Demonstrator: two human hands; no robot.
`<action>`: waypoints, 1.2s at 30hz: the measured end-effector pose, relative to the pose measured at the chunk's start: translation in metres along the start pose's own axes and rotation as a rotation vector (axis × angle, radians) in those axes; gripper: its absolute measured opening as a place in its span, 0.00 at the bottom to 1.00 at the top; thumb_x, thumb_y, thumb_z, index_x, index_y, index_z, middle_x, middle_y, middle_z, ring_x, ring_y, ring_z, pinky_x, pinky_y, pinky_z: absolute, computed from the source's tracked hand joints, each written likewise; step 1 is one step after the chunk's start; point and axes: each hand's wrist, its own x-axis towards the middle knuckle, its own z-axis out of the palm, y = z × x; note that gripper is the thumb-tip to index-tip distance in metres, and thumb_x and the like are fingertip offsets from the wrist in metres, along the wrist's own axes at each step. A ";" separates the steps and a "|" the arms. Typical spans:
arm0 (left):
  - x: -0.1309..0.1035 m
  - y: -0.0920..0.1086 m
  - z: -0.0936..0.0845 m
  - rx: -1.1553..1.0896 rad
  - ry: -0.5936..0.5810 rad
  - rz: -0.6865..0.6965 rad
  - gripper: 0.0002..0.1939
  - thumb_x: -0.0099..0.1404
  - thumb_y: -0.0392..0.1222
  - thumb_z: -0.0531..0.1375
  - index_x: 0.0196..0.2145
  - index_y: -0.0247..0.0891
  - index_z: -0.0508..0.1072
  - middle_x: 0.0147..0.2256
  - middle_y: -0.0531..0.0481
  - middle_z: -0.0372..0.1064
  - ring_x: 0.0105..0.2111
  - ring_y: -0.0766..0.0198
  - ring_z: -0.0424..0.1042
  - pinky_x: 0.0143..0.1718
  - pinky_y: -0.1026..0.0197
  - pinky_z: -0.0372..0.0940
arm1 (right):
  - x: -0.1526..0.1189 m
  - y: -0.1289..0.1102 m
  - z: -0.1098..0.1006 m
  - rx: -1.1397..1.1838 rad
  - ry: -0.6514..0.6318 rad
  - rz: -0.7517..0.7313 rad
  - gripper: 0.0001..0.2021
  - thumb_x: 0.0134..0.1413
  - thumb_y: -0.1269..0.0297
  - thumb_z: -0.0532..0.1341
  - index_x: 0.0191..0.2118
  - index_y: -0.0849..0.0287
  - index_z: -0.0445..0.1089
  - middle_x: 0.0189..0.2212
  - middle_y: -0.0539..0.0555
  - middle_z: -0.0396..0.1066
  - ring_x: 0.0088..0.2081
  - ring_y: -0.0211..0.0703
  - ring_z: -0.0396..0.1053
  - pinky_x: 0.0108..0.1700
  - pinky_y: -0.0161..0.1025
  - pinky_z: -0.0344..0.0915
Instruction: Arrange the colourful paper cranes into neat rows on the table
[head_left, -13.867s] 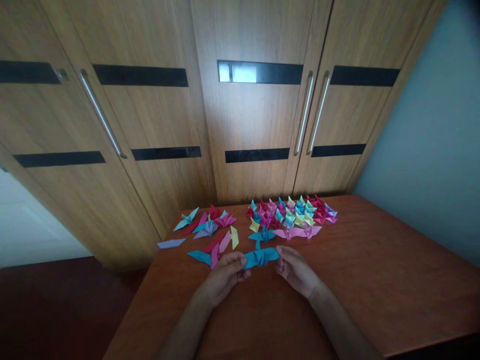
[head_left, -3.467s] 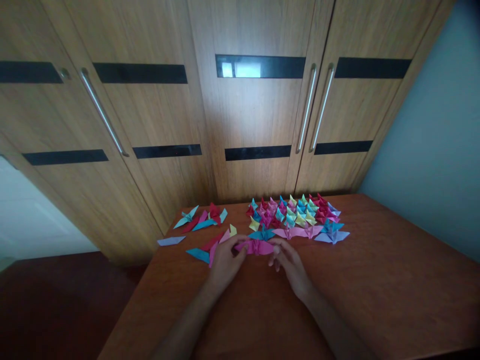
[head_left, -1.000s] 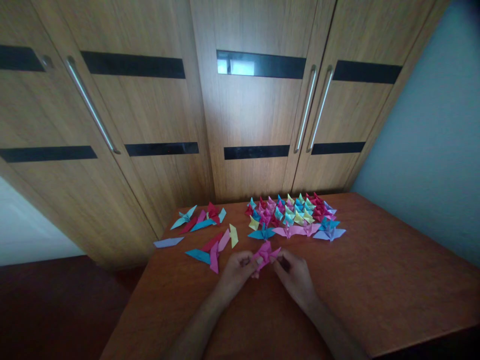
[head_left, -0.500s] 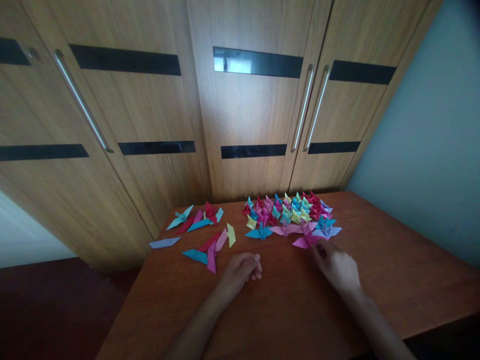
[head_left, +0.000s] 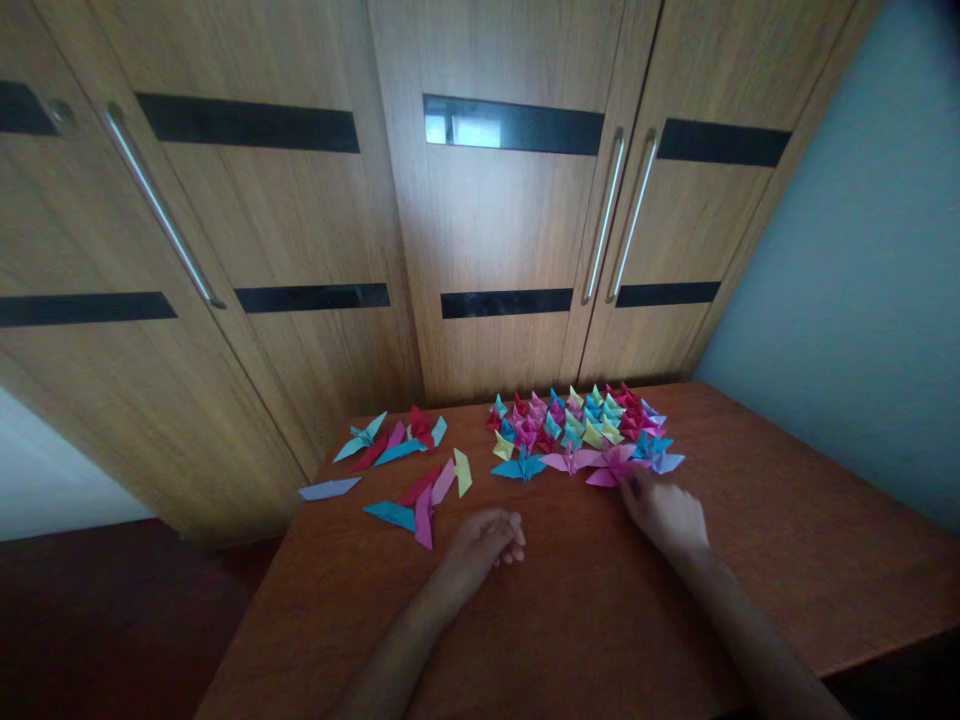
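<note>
My right hand point(head_left: 666, 512) pinches a bright pink paper crane point(head_left: 604, 478) at the front right of the rows of folded cranes point(head_left: 555, 424). Its wing touches or overlaps a lighter pink crane point(head_left: 616, 458) just behind. A blue crane point(head_left: 523, 466) and another pink crane point(head_left: 571, 459) lie with wings spread in the same front row. My left hand point(head_left: 489, 538) rests loosely curled on the table, holding nothing that I can see. Closest to it are flat folded paper pieces, among them a magenta one point(head_left: 424, 518) and a yellow one point(head_left: 463, 472).
The brown wooden table point(head_left: 555, 610) stands against a wooden wardrobe point(head_left: 495, 230) with metal handles. More folded pieces lie at the left, including a light blue crane point(head_left: 363, 437), a red piece point(head_left: 422, 425) and a lavender strip point(head_left: 330, 489). A pale wall point(head_left: 840, 300) rises at the right.
My right hand has shifted slightly left with the bright pink crane, bringing it closer against the lighter pink crane. My left hand has stayed in place.
</note>
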 end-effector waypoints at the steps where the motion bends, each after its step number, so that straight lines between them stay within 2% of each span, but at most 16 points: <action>1: 0.000 0.000 0.000 0.002 0.000 -0.008 0.23 0.60 0.59 0.54 0.26 0.34 0.70 0.22 0.50 0.69 0.22 0.68 0.63 0.24 0.66 0.54 | 0.001 -0.001 -0.001 -0.001 -0.016 0.010 0.14 0.61 0.55 0.49 0.40 0.55 0.68 0.34 0.56 0.73 0.31 0.45 0.71 0.28 0.34 0.56; 9: -0.003 0.004 0.000 0.022 -0.002 -0.026 0.23 0.60 0.60 0.53 0.26 0.34 0.70 0.23 0.50 0.69 0.23 0.68 0.64 0.25 0.66 0.55 | 0.002 -0.003 -0.002 0.004 -0.035 0.034 0.15 0.61 0.54 0.47 0.41 0.53 0.68 0.34 0.57 0.73 0.32 0.47 0.71 0.30 0.36 0.58; 17: -0.001 0.001 -0.001 0.014 -0.010 -0.022 0.23 0.60 0.58 0.54 0.27 0.34 0.71 0.22 0.50 0.69 0.22 0.68 0.64 0.25 0.66 0.55 | 0.002 -0.002 0.000 0.016 -0.018 0.047 0.15 0.60 0.53 0.49 0.39 0.54 0.68 0.33 0.56 0.72 0.31 0.46 0.71 0.29 0.36 0.57; 21: -0.001 0.002 -0.001 0.012 -0.002 -0.020 0.23 0.60 0.58 0.54 0.27 0.34 0.71 0.22 0.50 0.69 0.22 0.68 0.64 0.25 0.66 0.55 | 0.001 -0.002 -0.002 0.058 0.011 0.049 0.15 0.59 0.52 0.50 0.39 0.54 0.69 0.33 0.56 0.73 0.30 0.44 0.71 0.27 0.34 0.55; 26: -0.003 0.004 0.000 0.002 -0.012 -0.031 0.22 0.60 0.58 0.54 0.26 0.34 0.71 0.23 0.50 0.69 0.23 0.68 0.64 0.26 0.66 0.56 | -0.007 -0.005 -0.007 0.103 0.095 0.070 0.14 0.59 0.52 0.51 0.39 0.53 0.68 0.31 0.54 0.73 0.26 0.42 0.68 0.24 0.33 0.47; 31: -0.001 0.002 -0.001 -0.024 0.006 -0.019 0.21 0.61 0.57 0.54 0.26 0.34 0.70 0.22 0.50 0.69 0.22 0.69 0.64 0.24 0.67 0.55 | -0.016 -0.028 -0.009 0.205 0.166 -0.032 0.10 0.58 0.57 0.53 0.38 0.54 0.69 0.30 0.52 0.72 0.26 0.39 0.67 0.25 0.33 0.46; 33: -0.001 0.004 -0.003 -0.043 0.033 -0.012 0.20 0.61 0.56 0.55 0.27 0.34 0.70 0.22 0.50 0.69 0.22 0.69 0.64 0.23 0.67 0.55 | -0.019 -0.045 -0.008 0.280 0.134 -0.131 0.10 0.59 0.58 0.52 0.37 0.54 0.69 0.29 0.51 0.72 0.27 0.38 0.67 0.26 0.32 0.47; 36: -0.001 0.011 -0.013 -0.044 0.140 0.041 0.17 0.60 0.54 0.56 0.31 0.35 0.71 0.25 0.50 0.71 0.23 0.68 0.66 0.23 0.67 0.57 | -0.023 -0.075 -0.002 0.383 0.074 -0.294 0.10 0.59 0.61 0.52 0.33 0.55 0.68 0.28 0.50 0.71 0.29 0.37 0.67 0.27 0.32 0.49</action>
